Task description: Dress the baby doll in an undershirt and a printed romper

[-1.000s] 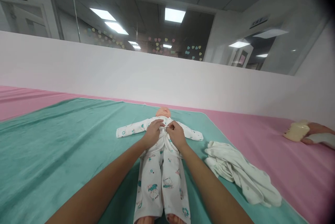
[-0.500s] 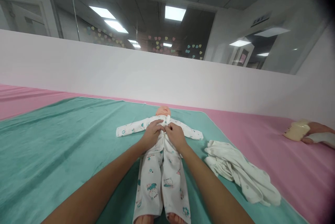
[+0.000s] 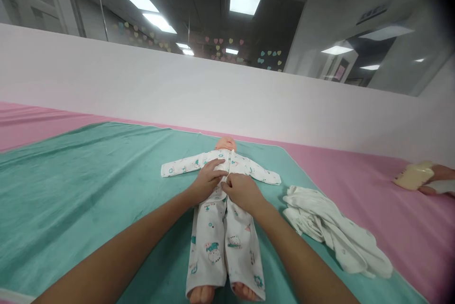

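Observation:
A baby doll (image 3: 225,143) lies on its back on a teal blanket (image 3: 88,185), dressed in a white printed romper (image 3: 220,237). Its arms are spread and its bare feet point toward me. My left hand (image 3: 208,180) rests on the doll's belly with fingers pressed on the romper's front. My right hand (image 3: 241,191) pinches the romper's front opening at the waist, touching my left hand.
A crumpled white garment (image 3: 334,233) lies on the blanket's right edge. The blanket covers a pink surface (image 3: 355,176). At far right another person's hand (image 3: 439,176) holds a cream-coloured object (image 3: 414,176). A white wall with a glass window above runs behind.
Both hands have slid from the doll's chest down to its waist along the romper's front. The camera has tilted slightly, showing more of the doll's feet.

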The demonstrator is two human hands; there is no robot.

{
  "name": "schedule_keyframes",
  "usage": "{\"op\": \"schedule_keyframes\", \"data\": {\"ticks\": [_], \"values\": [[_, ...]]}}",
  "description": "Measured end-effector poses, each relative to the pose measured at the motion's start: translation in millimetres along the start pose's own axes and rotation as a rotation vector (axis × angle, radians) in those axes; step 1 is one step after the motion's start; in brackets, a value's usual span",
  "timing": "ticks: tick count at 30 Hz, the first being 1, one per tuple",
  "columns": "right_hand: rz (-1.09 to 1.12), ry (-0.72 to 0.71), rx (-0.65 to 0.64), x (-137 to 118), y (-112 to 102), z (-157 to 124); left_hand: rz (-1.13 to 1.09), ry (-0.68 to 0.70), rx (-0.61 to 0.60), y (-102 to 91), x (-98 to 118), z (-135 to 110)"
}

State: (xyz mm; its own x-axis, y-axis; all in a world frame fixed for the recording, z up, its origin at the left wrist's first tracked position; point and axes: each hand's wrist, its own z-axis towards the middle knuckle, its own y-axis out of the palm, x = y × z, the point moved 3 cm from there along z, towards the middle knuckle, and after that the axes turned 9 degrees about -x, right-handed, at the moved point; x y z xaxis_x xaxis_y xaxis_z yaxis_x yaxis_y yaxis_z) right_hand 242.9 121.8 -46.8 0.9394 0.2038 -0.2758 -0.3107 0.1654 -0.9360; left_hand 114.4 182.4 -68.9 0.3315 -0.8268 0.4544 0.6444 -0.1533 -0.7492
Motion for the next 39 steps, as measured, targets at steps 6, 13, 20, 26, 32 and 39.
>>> {"op": "schedule_keyframes", "data": {"ticks": [6, 13, 20, 26, 32, 39], "values": [[0.217, -0.128, -0.069, 14.5, -4.4, -3.8, 0.023, -0.007, 0.004, -1.7, 4.5, 0.3], [0.387, -0.173, -0.086, 20.5, -4.5, -10.0, 0.059, -0.023, 0.000, -2.4, 7.7, 0.0], [0.567, -0.091, 0.018, 30.4, 3.6, -3.5, 0.121, 0.019, 0.006, 2.5, 9.3, 0.0], [0.698, -0.030, 0.035, 32.2, 5.7, -3.0, 0.270, 0.088, -0.013, 2.1, 17.7, 0.0], [0.825, 0.018, -0.052, 31.1, 3.8, -4.7, 0.255, 0.063, -0.022, 0.9, 17.4, 1.1], [0.830, 0.017, -0.027, 33.5, 4.9, -3.9, 0.208, 0.026, -0.046, 0.7, 16.8, 0.8]]}}
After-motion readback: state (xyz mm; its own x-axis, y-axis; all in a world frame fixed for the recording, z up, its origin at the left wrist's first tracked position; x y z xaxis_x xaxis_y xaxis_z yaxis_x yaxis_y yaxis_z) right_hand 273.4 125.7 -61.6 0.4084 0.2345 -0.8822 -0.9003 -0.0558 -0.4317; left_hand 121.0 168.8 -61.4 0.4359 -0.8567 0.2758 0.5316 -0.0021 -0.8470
